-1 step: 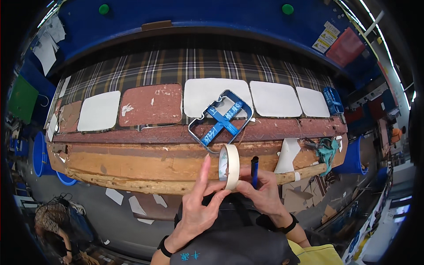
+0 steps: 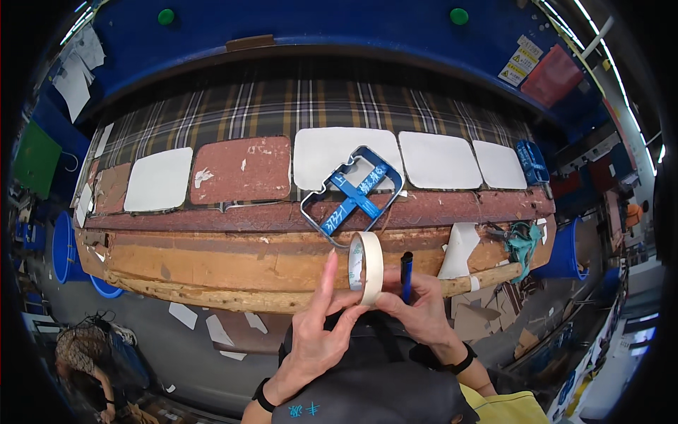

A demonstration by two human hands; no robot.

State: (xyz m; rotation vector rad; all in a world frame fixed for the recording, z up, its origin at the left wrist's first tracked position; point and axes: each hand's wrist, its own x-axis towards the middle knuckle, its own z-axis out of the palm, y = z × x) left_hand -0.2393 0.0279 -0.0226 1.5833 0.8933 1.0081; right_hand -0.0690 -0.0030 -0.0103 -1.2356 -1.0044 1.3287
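A roll of cream masking tape (image 2: pixel 374 267) stands upright between my two hands, at the front edge of the bench. My left hand (image 2: pixel 321 325) pinches it low down on the left, with the index finger stretched upward beside it. My right hand (image 2: pixel 418 307) has its thumb against the roll's lower right side. A dark blue pen (image 2: pixel 406 275) points up from between the right hand's fingers. Just beyond the roll lies a metal cutting die (image 2: pixel 353 198) with crossed blue bars, partly over a white rounded panel (image 2: pixel 321 145).
More white panels (image 2: pixel 441 161) and a worn reddish one (image 2: pixel 240 169) lie in a row along plaid cloth (image 2: pixel 268 99). A smaller blue die (image 2: pixel 532 162) sits at the right end, above a teal rag (image 2: pixel 522 244). Someone bends down at lower left (image 2: pixel 85 353). Scraps litter the floor.
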